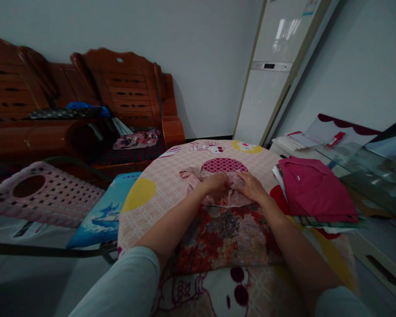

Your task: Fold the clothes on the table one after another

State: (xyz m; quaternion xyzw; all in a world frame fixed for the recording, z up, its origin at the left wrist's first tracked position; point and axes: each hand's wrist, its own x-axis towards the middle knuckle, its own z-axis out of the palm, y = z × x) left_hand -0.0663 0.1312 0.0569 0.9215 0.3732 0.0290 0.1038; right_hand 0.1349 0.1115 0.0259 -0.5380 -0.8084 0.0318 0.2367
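A red, orange and grey patterned garment (231,235) lies on the round table's cartoon-print cover (171,198). Its far part shows paler pink cloth (198,178), rumpled and turned over; whether this is the garment's inside or a separate piece I cannot tell. My left hand (217,182) is closed on the pink cloth from the left, its fingertips partly hidden. Close by on the right, my right hand (251,187) pinches the same cloth between thumb and fingers. A stack of folded clothes with a magenta garment (317,187) on top sits right of my right forearm.
Left of the table stand a pink woven chair (46,193) and a blue printed cushion (102,211). Behind them is a carved wooden sofa (128,88) with cloths on it. A tall white air conditioner (264,83) stands in the corner. On the right is a glass-topped cabinet (376,167).
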